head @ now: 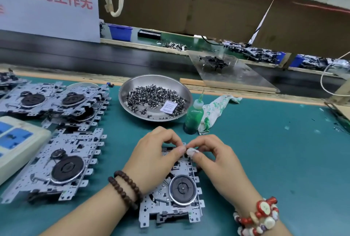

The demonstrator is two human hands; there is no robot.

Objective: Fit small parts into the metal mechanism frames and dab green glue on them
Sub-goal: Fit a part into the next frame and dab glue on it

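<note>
Grey metal mechanism frame (171, 200) with a black round flywheel lies flat on the green mat (265, 160), long axis running away from the person
Its far end sits under both hands: left hand (153, 160) and right hand (214, 162) curl fingers together there, fingertips nearly touching, pinching something too small to tell

A teal-topped counter (265, 150) fills the lower frame. Behind it runs a dark conveyor belt (94, 58). At upper left hangs a white sign (47, 8) with red characters; brown cardboard panels (189, 8) line the upper right.
</note>
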